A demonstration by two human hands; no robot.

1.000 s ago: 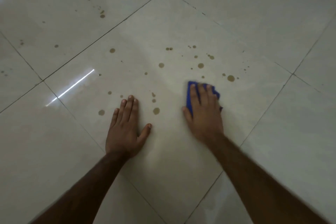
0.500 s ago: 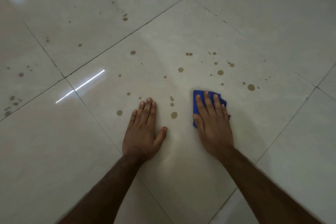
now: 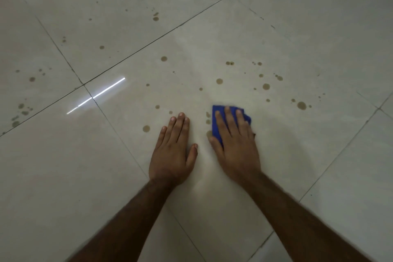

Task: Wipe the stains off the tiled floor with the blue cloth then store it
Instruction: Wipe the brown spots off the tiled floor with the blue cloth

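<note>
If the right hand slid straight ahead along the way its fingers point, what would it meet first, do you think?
The right hand, flat on the blue cloth, points up-frame. Bare tile lies just ahead; the first stain roughly in line looks like the brown spot, though the angle is uncertain.

Floor (image 3: 276, 27): pale glazed tile, smooth, v. glossy, mirrors a bright light streak (image 3: 95, 95) & a softer glare patch top left. Grout lines (image 3: 148, 42) thin, dark, matt. Stains (image 3: 301, 105): brownish, flat dried-looking spots, dull vs. the shine around. Cloth (image 3: 217, 121): blue fabric, matt, soft-looking, creased at the edge; weave too small to tell. Hazy, less reflective patch on tile near cloth.
</note>
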